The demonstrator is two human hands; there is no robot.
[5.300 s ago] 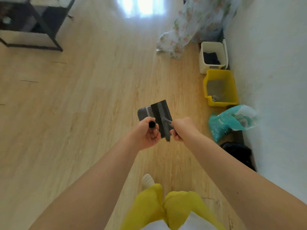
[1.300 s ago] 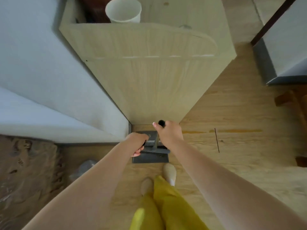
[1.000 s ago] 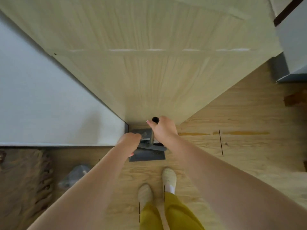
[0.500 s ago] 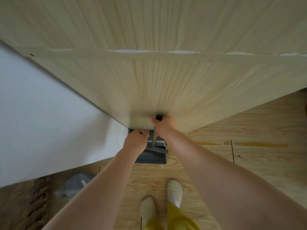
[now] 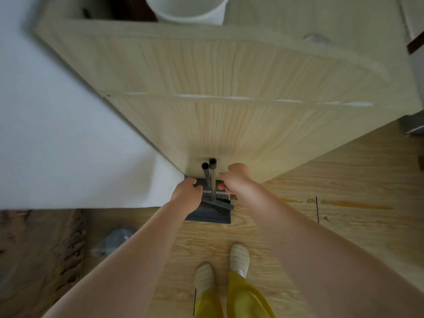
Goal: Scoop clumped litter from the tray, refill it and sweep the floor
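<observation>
A dark grey dustpan [image 5: 210, 217] stands on the wooden floor at the foot of a light wooden cabinet [image 5: 229, 115]. The grey broom head [image 5: 221, 204] lies across it. Two metal handles with black caps, the broom handle [image 5: 213, 180] and the dustpan handle [image 5: 205, 173], rise side by side and lean on the cabinet front. My left hand [image 5: 186, 192] curls its fingers over the dustpan's upper left edge. My right hand [image 5: 236, 177] is just right of the handles, fingers loosely apart and holding nothing. No litter tray is in sight.
A white wall [image 5: 57, 134] meets the cabinet on the left. A white bucket [image 5: 188, 10] sits on the cabinet top. A brown rug [image 5: 34, 253] and a grey plastic bag [image 5: 114, 239] lie at lower left. My slippered feet [image 5: 239, 257] stand behind the dustpan.
I have walked from the litter tray area to this cabinet with broom and dustpan. In the last half second my right hand let go of the handle, which now leans on the cabinet.
</observation>
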